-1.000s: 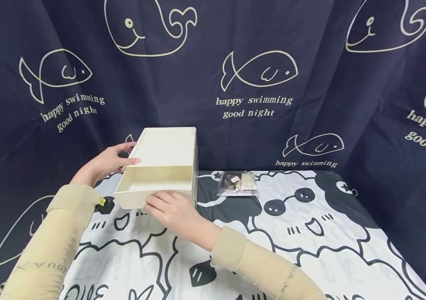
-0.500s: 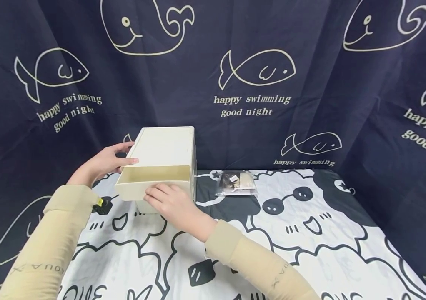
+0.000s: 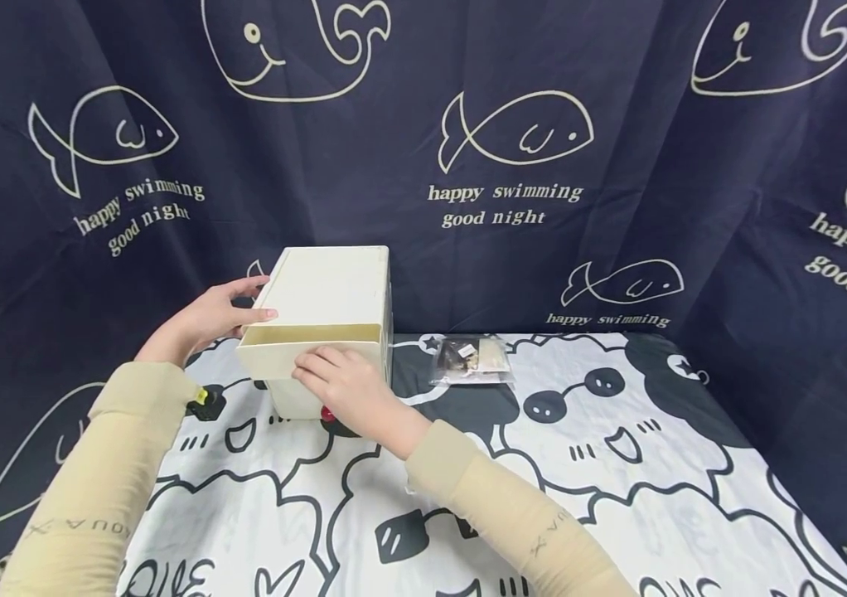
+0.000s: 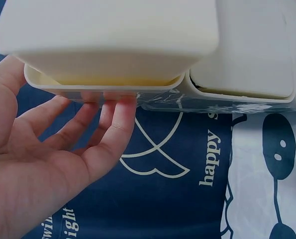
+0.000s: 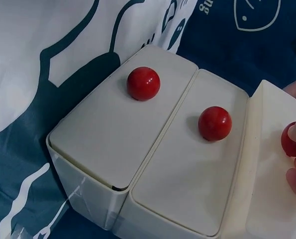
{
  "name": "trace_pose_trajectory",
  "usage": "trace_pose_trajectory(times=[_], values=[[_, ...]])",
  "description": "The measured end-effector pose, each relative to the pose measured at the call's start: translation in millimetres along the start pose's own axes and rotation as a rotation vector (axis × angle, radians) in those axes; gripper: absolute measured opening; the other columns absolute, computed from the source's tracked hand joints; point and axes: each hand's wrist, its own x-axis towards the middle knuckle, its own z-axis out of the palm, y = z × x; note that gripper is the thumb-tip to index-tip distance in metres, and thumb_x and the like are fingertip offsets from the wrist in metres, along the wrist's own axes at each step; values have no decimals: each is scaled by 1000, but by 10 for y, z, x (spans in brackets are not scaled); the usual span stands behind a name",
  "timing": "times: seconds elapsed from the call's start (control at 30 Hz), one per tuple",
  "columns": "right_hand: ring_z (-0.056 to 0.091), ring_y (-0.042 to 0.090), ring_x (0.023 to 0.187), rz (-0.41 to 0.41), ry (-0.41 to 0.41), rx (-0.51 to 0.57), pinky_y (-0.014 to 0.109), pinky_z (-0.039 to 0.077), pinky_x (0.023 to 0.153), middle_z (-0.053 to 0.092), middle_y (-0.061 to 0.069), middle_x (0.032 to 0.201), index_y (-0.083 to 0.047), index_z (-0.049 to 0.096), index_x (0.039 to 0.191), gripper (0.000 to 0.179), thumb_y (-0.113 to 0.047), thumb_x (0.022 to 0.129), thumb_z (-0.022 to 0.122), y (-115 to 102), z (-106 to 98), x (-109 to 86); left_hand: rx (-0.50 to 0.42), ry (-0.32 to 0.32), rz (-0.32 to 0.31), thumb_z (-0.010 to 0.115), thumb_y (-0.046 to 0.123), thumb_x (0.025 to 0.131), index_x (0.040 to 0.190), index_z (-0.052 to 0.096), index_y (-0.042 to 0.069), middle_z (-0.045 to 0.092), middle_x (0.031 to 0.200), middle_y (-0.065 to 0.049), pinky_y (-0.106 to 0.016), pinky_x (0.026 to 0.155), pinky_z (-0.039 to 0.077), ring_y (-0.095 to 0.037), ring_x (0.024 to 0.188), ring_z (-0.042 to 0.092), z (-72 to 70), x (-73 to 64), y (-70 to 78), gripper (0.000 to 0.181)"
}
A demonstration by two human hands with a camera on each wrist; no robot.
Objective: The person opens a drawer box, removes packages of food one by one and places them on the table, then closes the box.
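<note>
A cream drawer cabinet (image 3: 330, 286) stands at the back left, its top drawer (image 3: 267, 361) pulled partly out. My left hand (image 3: 210, 319) rests at the cabinet's upper left edge, thumb on the top and fingertips against the side wall, as the left wrist view shows. At the top drawer's front is my right hand (image 3: 349, 394). Its fingers pinch a round red knob (image 5: 289, 142) at the edge of the right wrist view. Two lower drawers, each with a red knob (image 5: 215, 123) of its own, sit flush in the cabinet.
Right of the cabinet lies a clear plastic packet (image 3: 471, 361) with dark and pale contents. A small black object with a yellow mark (image 3: 205, 403) is by the left sleeve. A sheep-print cloth (image 3: 588, 497) covers the table, and a dark printed curtain (image 3: 513, 274) hangs behind.
My right hand has pushed the top drawer inward, so less of its inside shows. A lower drawer's front and a red knob have come into sight. The left hand stays put.
</note>
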Motion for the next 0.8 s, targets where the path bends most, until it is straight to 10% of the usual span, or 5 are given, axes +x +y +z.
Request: trace_pose_trajectory(times=[0.8], values=[[50,14,114,87,14,-6,23,44,86,61,-6,122,-19,66,117,31,-9,88,61,70,187,54,-26,2,9,71,43,82,151,22,16,27,147,-20,-31,78,51,-24,100,56,2,32,-10,89]])
